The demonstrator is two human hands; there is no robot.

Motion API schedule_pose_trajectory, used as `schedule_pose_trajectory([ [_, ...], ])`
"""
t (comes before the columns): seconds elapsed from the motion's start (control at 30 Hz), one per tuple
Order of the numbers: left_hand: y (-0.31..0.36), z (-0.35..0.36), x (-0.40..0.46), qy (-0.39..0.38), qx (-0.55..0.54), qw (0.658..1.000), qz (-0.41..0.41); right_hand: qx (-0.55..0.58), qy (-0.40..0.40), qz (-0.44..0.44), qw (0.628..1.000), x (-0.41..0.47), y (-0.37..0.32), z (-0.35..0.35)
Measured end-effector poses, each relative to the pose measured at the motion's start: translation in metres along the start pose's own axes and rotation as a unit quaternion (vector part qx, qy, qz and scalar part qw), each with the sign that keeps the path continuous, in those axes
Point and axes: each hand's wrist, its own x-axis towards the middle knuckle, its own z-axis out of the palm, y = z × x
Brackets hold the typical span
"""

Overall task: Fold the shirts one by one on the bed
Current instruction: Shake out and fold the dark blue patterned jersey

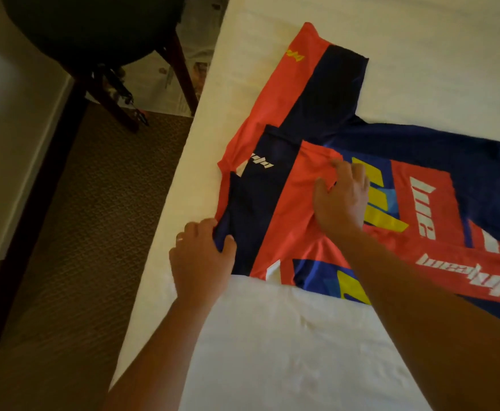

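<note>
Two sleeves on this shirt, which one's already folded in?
The near sleeve, folded over the chest between the left hand and the right hand. The far sleeve lies spread out on the bed.

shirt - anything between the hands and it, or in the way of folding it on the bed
Nothing visible. The left hand grips the shirt at its near edge, the right hand presses on its middle, on the bed.
</note>
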Motion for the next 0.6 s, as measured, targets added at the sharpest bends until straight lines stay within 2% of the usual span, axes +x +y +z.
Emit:
schedule_pose_trajectory([
  [0.1, -0.017, 0.008, -0.019, 0.022, 0.047, 0.999, -0.011, -0.025, -0.049, -0.098, 0.994, 0.008, -0.007, 0.009],
  [0.17, -0.023, 0.01, -0.023, 0.032, 0.039, 0.998, -0.032, -0.029, -0.118, -0.149, 0.981, 0.01, -0.016, 0.014],
  [0.23, -0.028, 0.011, -0.023, 0.028, 0.011, 0.999, -0.042, -0.082, -0.167, -0.207, 0.961, 0.011, -0.024, 0.023],
  [0.33, -0.033, 0.005, -0.023, 0.03, -0.093, 0.993, -0.061, -0.132, -0.249, -0.222, 0.934, 0.011, -0.035, 0.039],
  [0.4, -0.04, -0.001, -0.024, 0.039, -0.148, 0.984, -0.094, -0.116, -0.287, -0.213, 0.927, 0.011, -0.042, 0.049],
  [0.43, -0.043, -0.003, -0.026, 0.036, -0.158, 0.981, -0.108, -0.103, -0.278, -0.219, 0.93, 0.011, -0.043, 0.052],
  [0.6, -0.047, -0.005, -0.031, 0.004, -0.167, 0.974, -0.151, -0.111, -0.118, -0.26, 0.952, 0.009, -0.045, 0.05],
])
